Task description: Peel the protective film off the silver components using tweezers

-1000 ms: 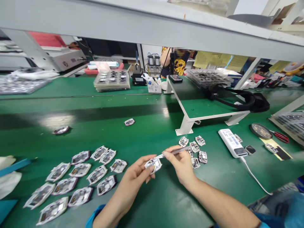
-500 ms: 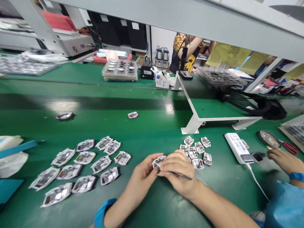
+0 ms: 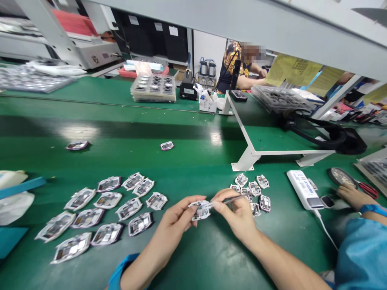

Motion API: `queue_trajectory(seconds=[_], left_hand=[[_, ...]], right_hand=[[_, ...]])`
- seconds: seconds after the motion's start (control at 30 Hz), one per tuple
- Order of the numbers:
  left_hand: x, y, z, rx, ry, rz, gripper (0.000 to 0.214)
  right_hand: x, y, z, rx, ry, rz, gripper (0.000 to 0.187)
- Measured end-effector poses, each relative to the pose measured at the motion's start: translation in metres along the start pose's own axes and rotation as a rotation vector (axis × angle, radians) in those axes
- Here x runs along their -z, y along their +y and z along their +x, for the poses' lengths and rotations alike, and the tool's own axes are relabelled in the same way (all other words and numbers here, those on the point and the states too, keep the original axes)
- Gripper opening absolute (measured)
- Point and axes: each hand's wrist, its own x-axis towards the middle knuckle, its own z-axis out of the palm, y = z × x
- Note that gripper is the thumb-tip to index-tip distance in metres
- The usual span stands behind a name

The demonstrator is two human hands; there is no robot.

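My left hand (image 3: 178,215) pinches a small white-framed electronic part (image 3: 199,210) just above the green bench. My right hand (image 3: 237,215) grips thin metal tweezers (image 3: 231,199) whose tip touches that part. Several similar small parts (image 3: 252,191) lie in a cluster just beyond my right hand. A larger spread of several foil-backed parts (image 3: 102,213) lies on the bench to my left.
A white device with a cable (image 3: 304,194) lies right of the cluster, and a co-worker's hand (image 3: 352,195) with a blue wristband rests by it. A white-legged raised shelf (image 3: 256,139) stands behind. Two stray parts (image 3: 167,146) sit mid-bench. Trays (image 3: 154,88) and another person are at the back.
My right hand turned the tweezers from lying back across the hand to pointing their tip at the part. The part stayed pinched in my left hand.
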Motion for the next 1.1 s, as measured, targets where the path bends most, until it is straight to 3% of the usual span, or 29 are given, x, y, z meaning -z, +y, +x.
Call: queue_trajectory(seconds=[0.13, 0.23, 0.43, 0.73, 0.97, 1.1], left_hand=[[0.0022, -0.0013, 0.0005, 0.048, -0.013, -0.021, 0.035], [0.0023, 0.0000, 0.0001, 0.086, -0.014, -0.094, 0.035], [0.0004, 0.0040, -0.0019, 0.168, -0.048, -0.221, 0.037], [-0.0015, 0.0029, -0.0016, 0.109, -0.032, -0.071, 0.038], [-0.0004, -0.0006, 0.0017, -0.081, -0.024, 0.124, 0.037], [-0.0011, -0.0030, 0.0016, -0.136, -0.034, 0.197, 0.035]], right_hand=[[0.0005, 0.0005, 0.0003, -0.153, -0.027, 0.021, 0.007], [0.0010, 0.0015, -0.0003, -0.191, -0.028, 0.020, 0.009], [0.0000, 0.0032, -0.0018, 0.051, 0.054, -0.023, 0.007], [-0.0013, 0.0035, -0.0021, 0.231, -0.007, -0.128, 0.009], [-0.0010, 0.0012, -0.0012, -0.088, 0.085, -0.058, 0.006], [-0.0023, 0.0021, 0.0008, -0.180, 0.093, 0.006, 0.010]])
